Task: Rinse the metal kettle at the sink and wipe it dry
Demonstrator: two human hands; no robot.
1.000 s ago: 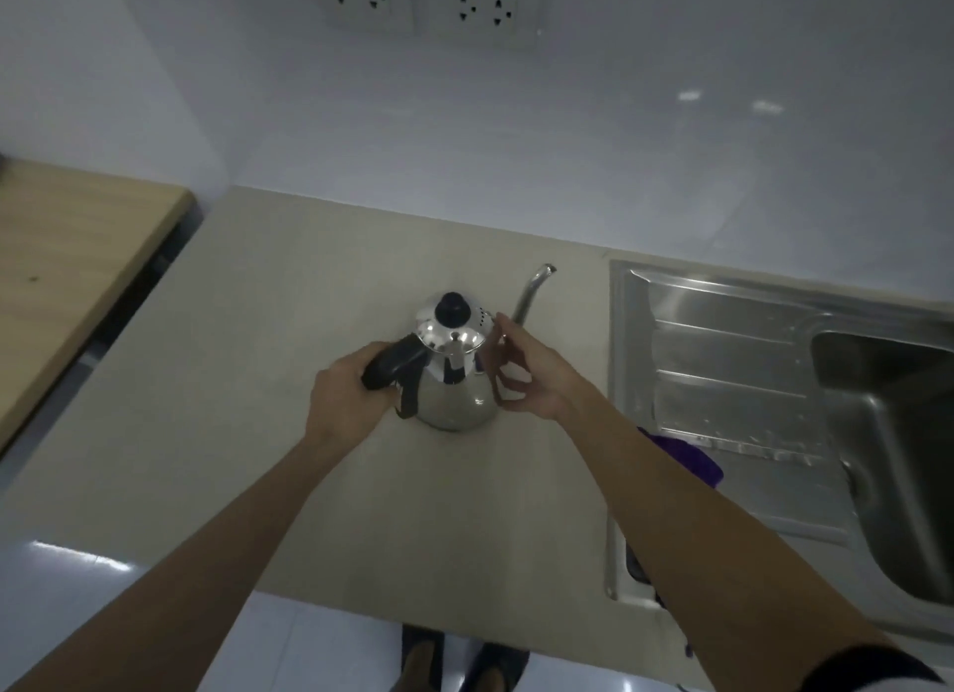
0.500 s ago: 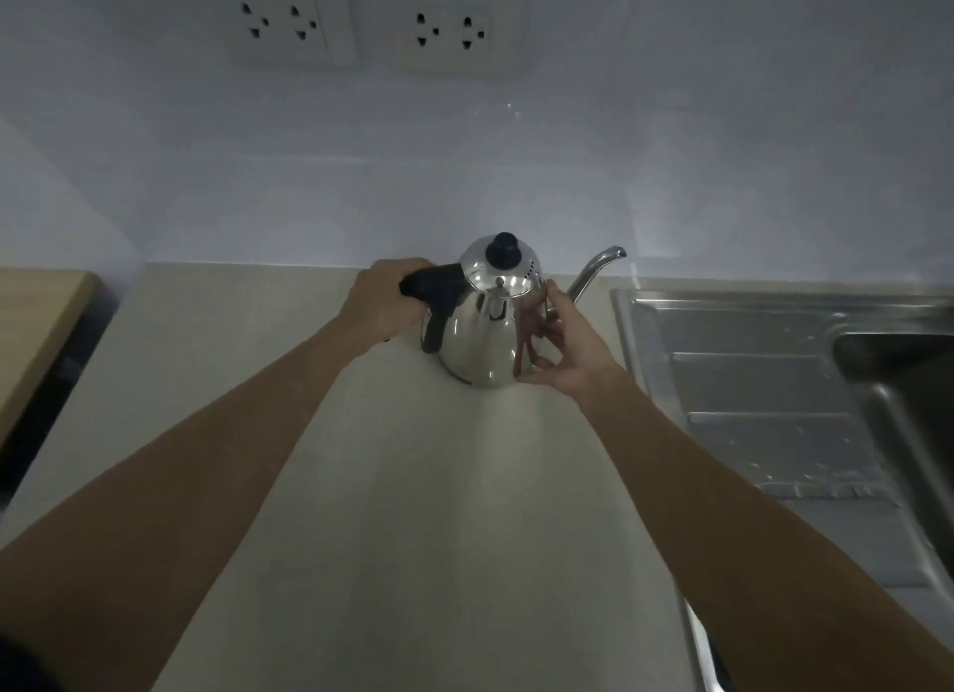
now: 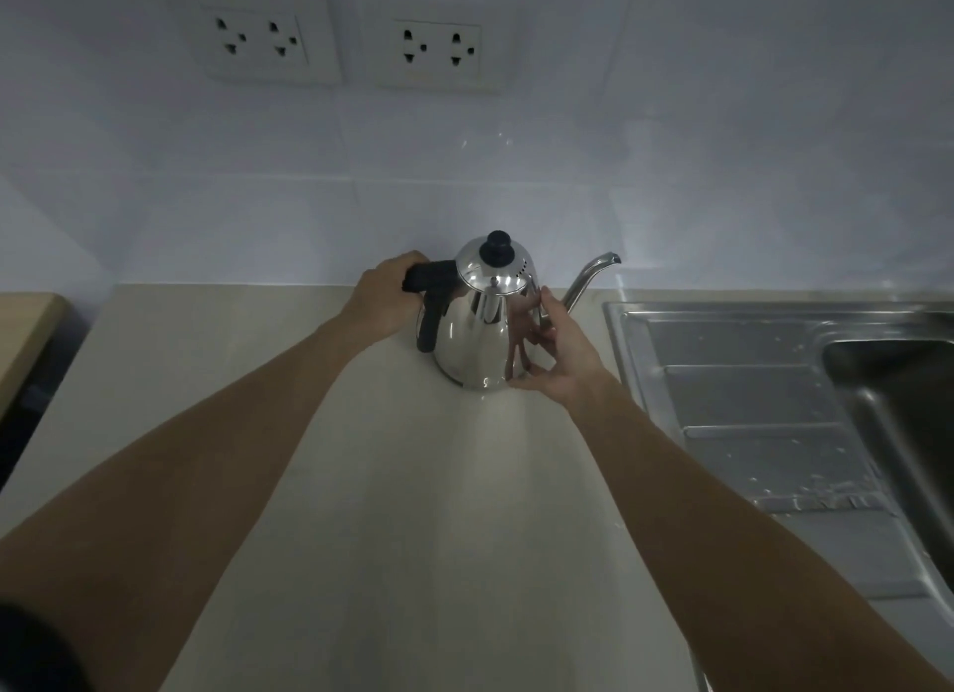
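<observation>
Polished steel gooseneck kettle (image 3: 477,330) with black knob stood upright on the beige counter (image 3: 413,511), left of the steel sink (image 3: 774,407). Left hand (image 3: 384,299) was wrapped round its black handle (image 3: 431,283); right hand (image 3: 560,353), fingers spread, touched the body.

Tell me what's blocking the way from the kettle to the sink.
Nothing visible. The kettle, held by the left hand on its handle and the right hand against its side, has only bare counter and the wet draining board between it and the sink.
</observation>
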